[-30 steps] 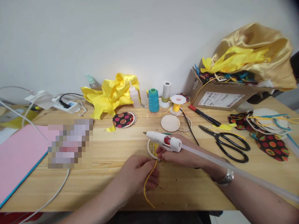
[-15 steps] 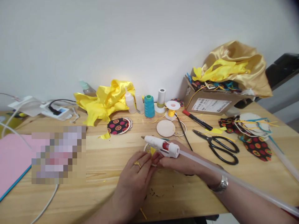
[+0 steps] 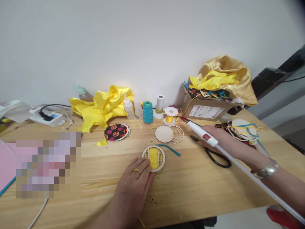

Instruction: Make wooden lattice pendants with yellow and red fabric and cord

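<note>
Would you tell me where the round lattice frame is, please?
In the head view, the round frame lies below centre, its near left edge covered by the left hand, a teal strip just beyond.

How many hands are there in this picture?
2. The left hand is on the near left edge of the round frame. The right hand, partly hidden, is farther right, holding the white glue gun. I see no others.
</note>
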A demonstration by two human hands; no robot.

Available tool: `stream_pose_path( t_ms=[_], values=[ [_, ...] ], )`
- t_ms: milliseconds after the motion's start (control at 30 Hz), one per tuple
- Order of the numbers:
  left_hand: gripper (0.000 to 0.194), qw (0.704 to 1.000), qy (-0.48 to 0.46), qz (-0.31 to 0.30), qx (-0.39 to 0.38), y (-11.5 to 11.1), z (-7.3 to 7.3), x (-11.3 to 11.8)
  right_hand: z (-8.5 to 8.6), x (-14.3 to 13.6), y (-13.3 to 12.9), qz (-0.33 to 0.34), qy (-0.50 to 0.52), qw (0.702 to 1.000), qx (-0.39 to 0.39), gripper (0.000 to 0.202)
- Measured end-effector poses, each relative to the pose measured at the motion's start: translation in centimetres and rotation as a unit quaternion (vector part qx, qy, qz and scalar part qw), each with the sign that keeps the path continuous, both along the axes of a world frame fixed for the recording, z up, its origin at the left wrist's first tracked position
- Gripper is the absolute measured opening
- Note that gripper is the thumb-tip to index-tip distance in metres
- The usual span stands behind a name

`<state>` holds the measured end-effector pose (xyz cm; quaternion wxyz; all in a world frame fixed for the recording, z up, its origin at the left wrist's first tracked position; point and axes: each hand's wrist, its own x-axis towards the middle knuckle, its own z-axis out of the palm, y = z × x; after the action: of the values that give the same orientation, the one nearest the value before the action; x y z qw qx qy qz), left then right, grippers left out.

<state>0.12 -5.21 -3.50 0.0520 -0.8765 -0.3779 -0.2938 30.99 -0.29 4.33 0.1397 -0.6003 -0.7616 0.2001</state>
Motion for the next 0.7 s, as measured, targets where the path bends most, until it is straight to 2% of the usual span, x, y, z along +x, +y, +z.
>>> stream_pose_path(
  t_ms=[67, 167, 300, 533, 600, 700],
  values=[
    [0.017, 1.000, -0.007, 0.003, -0.002, 0.0, -0.1, 0.0, -0.7, 0.3, 0.7, 0.022, -0.074, 0.997, -0.005, 0.004],
    [0.017, 1.000, -0.009, 0.003, -0.013, 0.0, -0.2, -0.1, -1.5, 0.5, 1.2, 0.051, -0.170, 0.984, -0.015, 0.009],
    [0.018, 1.000, -0.012, 0.003, -0.024, -0.1, -0.2, -0.2, -1.7, 1.3, 1.6, 0.087, -0.186, 0.978, -0.018, 0.013],
    [0.014, 0.999, -0.025, 0.002, -0.028, -0.2, 0.2, 0.1, -1.7, 3.4, 1.6, 0.105, -0.227, 0.968, 0.010, 0.043],
    [0.014, 0.999, -0.025, 0.003, -0.026, -0.1, 0.3, 0.1, -1.1, 2.3, 0.6, 0.089, -0.216, 0.972, 0.041, 0.050],
    [0.014, 1.000, -0.026, 0.007, -0.012, 0.0, 0.3, 0.0, -0.1, -2.1, -1.6, 0.069, -0.131, 0.984, 0.096, 0.048]
  ],
)
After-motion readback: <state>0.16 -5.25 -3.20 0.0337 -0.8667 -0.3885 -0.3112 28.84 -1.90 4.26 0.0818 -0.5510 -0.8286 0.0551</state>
